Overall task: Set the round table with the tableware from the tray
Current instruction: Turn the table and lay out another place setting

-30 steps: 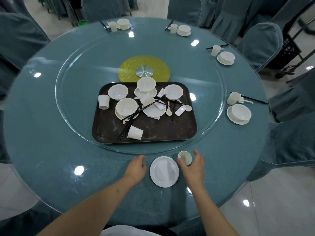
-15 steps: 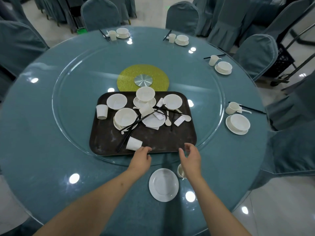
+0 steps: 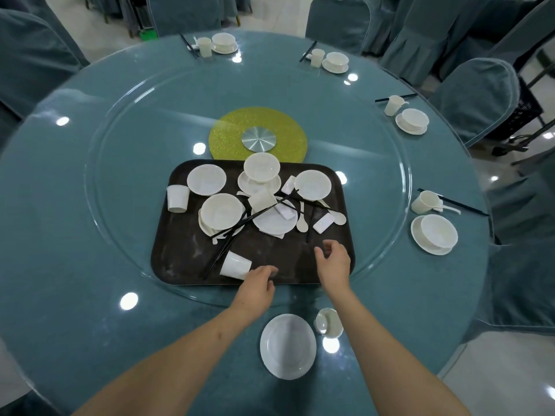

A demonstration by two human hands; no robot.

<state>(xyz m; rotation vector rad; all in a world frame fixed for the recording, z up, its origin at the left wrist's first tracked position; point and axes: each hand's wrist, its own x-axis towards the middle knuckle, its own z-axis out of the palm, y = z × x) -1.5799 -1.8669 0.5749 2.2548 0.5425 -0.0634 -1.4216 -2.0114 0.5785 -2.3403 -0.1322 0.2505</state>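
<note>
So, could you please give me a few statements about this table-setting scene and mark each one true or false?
1. A white cup lies on its side on the brown tray. True.
2. The right hand holds a pair of chopsticks. False: it is over the tray's near edge with fingers loosely curled, holding nothing.
3. A plate and a small cup sit on the table between the forearms. True.
4. The tray sits directly on the tablecloth. False: it rests on the glass turntable.
5. The left hand grips a bowl. False: it is beside the tipped cup, gripping nothing.
</note>
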